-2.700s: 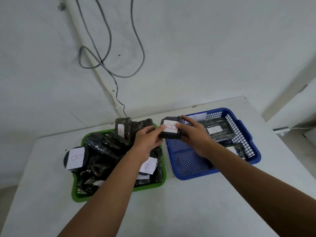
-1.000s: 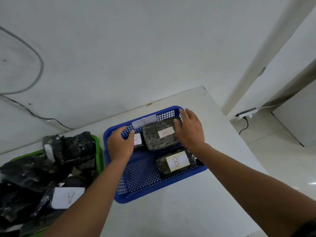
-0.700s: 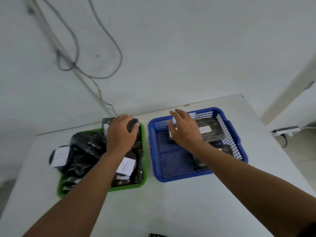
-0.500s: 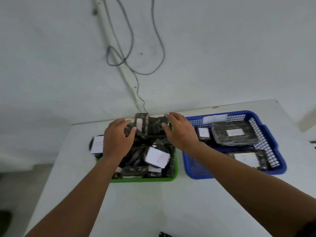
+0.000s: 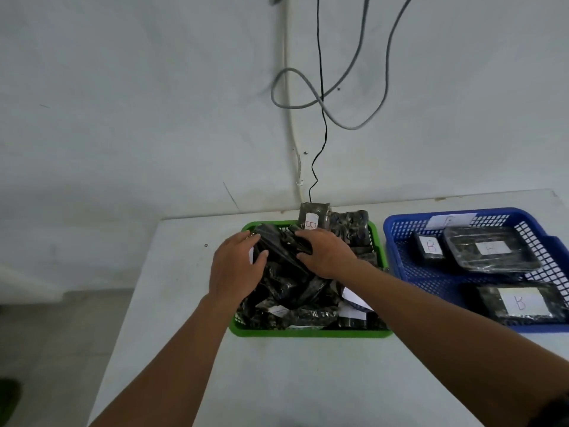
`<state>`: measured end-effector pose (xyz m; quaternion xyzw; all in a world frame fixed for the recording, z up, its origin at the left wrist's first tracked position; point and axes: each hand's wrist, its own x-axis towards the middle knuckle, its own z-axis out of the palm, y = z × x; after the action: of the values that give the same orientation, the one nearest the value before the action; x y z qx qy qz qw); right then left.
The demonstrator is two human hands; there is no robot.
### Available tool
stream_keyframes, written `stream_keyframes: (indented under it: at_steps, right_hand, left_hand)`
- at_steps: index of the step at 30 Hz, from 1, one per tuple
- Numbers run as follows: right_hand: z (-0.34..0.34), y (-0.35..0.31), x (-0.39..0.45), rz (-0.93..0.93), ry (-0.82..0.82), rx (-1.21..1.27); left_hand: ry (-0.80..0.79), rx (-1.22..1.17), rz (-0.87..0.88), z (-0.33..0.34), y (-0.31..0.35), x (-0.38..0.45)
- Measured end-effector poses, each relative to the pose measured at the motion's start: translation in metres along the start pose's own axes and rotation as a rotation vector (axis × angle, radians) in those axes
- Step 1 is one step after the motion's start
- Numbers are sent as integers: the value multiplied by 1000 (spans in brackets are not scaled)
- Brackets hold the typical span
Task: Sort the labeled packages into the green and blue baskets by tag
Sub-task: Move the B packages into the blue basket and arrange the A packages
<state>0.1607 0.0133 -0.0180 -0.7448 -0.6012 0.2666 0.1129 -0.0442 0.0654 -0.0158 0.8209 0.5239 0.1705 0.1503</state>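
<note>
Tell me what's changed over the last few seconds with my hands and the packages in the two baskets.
Both hands let go of the small B package, now lying in the blue basket, and moved left to the green basket. The left hand and right hand now rest on a dark package atop the pile; a closed grip isn't clear. The other two B packages stayed put.

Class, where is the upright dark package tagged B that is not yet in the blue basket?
It stands at the far rim of the green plastic basket, just beyond the right hand.
</note>
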Motion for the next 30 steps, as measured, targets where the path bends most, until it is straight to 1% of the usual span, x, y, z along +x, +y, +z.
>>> stream_keyframes:
  at_steps: [2,6,7,11,13,15,16,17,19,20,22,23,24,27,30]
  right_hand:
    - [3,1,0,22,24,55]
    - [-5,2,8,170,33,372]
    - [-6,3,10,189,54,379]
    - [-1,8,13,254,77,209]
    - [-1,7,12,257,126,196]
    - [-8,3,11,200,219,305]
    - [-15,0,9,172,255,433]
    - [-22,-3,6,163,256,594]
    - [-35,-10,-3,198,147,945]
    - [-39,-11,-6,215,86,1050]
    - [-41,-9,-10,217,16,1133]
    - [-40,-7,-11,214,6,1152]
    - [-39,-6,-12,217,15,1168]
    - [-38,2,-16,238,76,1246]
    - [-41,13,-22,280,135,1339]
  left_hand:
    - [-50,25,1,7,-10,1]
    - [-62,57,35,14,-21,3]
    - [-64,59,40,15,-21,3]
    - [-68,25,25,15,-19,6]
    - [-59,-38,9,13,-14,7]
    - [-31,-160,-19,4,-3,9]
    - [-16,-243,-43,-1,3,12]
    - [2,-325,-73,-7,10,15]
    - [6,-498,-182,-15,22,24]
    - [-11,-615,-257,-18,27,29]
    - [-55,-914,-404,-24,37,35]
    - [-81,-1032,-447,-25,41,36]
    - [-98,-1096,-455,-25,45,37]
    - [-106,-1160,-462,-22,52,32]
    - [-95,-1268,-559,-15,59,28]
